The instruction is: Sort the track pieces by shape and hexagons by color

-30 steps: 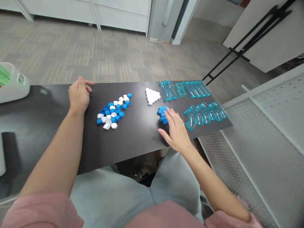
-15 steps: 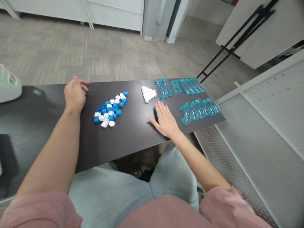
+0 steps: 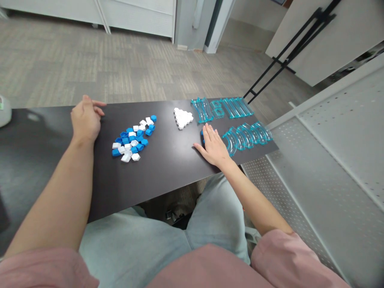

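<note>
My right hand (image 3: 213, 146) lies flat on the dark table with its fingers stretched and the thumb out to the side. Blue plastic pieces (image 3: 202, 135) peek out at its left edge; most of them are hidden beneath the palm and fingers. Close to its right are curved clear teal tubes (image 3: 247, 137). Beyond the fingertips lies a tight triangular cluster of white pieces (image 3: 182, 118). My left hand (image 3: 87, 119) rests near the table's far edge, fingers loosely extended to the right, holding nothing. Between the hands, a loose pile of blue and white hexagonal pieces (image 3: 132, 139) is scattered.
Wavy teal tubes (image 3: 203, 110), small teal ring-like pieces (image 3: 217, 109) and straight teal tubes (image 3: 237, 108) are lined up at the far right of the table (image 3: 162, 168). A whitish container (image 3: 4, 112) stands at the left end. A perforated grey panel (image 3: 324, 160) borders the right side.
My right hand has slid right along the table, nearer the curved tubes, and the blue pieces under it have shifted along. My left hand stays put; the view has turned slightly.
</note>
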{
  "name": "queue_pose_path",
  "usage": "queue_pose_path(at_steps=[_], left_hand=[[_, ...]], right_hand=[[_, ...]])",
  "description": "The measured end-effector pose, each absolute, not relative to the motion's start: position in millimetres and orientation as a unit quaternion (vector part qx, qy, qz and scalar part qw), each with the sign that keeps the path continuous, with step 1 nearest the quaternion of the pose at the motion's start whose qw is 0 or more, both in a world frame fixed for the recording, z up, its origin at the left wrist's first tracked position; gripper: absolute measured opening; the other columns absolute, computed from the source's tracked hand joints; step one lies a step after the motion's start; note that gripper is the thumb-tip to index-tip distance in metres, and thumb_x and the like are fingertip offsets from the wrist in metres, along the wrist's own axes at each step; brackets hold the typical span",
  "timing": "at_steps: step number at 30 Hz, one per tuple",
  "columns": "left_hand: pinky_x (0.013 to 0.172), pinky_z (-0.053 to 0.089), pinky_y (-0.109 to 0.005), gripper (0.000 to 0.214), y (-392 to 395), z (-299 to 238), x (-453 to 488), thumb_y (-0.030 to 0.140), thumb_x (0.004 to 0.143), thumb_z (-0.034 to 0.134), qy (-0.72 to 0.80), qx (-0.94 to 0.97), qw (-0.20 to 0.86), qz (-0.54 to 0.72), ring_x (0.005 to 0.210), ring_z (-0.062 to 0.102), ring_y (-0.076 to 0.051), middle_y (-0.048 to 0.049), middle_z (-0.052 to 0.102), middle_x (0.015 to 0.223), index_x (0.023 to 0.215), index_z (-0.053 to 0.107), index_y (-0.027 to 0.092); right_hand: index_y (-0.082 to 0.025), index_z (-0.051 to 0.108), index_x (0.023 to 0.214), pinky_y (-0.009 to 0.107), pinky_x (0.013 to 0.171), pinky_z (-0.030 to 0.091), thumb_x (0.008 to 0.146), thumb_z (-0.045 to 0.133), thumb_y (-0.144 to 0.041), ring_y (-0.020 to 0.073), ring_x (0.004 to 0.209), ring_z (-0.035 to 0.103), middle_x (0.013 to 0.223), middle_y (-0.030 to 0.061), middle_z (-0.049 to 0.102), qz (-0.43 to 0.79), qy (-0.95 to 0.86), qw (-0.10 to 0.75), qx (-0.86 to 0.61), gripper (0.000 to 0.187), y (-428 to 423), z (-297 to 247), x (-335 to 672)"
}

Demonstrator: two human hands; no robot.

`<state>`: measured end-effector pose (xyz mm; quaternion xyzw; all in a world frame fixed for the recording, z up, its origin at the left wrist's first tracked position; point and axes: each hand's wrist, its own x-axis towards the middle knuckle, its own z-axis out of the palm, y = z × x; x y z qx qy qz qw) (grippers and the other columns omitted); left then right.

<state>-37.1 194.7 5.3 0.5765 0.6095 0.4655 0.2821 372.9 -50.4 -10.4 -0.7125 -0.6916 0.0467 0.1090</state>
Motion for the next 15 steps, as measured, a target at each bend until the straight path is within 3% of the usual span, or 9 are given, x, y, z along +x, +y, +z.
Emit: queue_pose_path(at_steps=[12,15], left_hand=[[0.063,0.033,-0.032,0.059,192.2,11.7,-31.7,0.041,0.126,0.032,0.610,0.562,0.293,0.475,0.063,0.044,-0.015,-0.0016,0.057,0.072,0.097,0.077,0.015],[0.063,0.034,-0.031,0.058,192.8,11.5,-32.4,0.039,0.127,0.033,0.608,0.560,0.293,0.480,0.063,0.044,-0.014,-0.0010,0.057,0.071,0.099,0.078,0.014]], right_hand=[[-0.003,0.026,0.196,0.075,0.156,0.014,0.121,0.056,-0.066,0.0434,0.192,0.023,0.202,0.0296,0.027,0.014,-0.689,0.123,-0.714,0.103,-49.3,-8.4,373.6],[-0.006,0.024,0.197,0.078,0.156,0.012,0.121,0.057,-0.060,0.0439,0.192,0.023,0.201,0.0276,0.031,-0.004,-0.691,0.149,-0.707,0.099,-57.0,-2.1,365.0]])
